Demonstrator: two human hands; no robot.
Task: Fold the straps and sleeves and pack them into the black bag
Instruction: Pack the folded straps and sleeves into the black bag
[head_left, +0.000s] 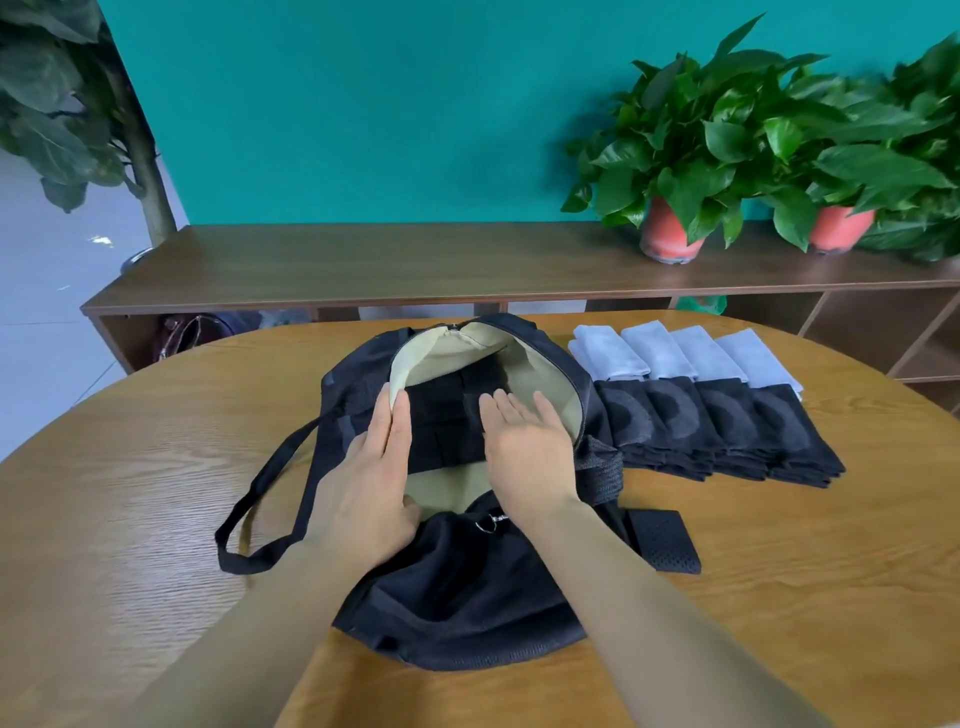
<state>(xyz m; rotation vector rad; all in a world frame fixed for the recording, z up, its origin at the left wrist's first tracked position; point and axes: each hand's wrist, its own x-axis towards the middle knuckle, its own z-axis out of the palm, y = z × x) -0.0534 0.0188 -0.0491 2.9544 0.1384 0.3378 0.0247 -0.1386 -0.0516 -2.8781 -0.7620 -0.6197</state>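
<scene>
The black bag (457, 587) lies unzipped on the round wooden table, its cream lining showing. Folded black pieces (441, 415) lie inside the opening. My left hand (371, 467) rests at the left edge of the opening, fingers straight against the lining. With its fingers flat, my right hand (524, 447) lies on the folded pieces inside the bag. To the right of the bag stands a row of folded black sleeves (727, 426), with folded light grey pieces (680, 351) behind them. A folded black mesh strap (662, 540) lies by the bag's right side.
The bag's long shoulder strap (260, 504) loops out to the left on the table (130, 467). Behind the table runs a low wooden shelf (363, 265) carrying two potted plants (675, 156) at the right. A tall plant stands at the far left.
</scene>
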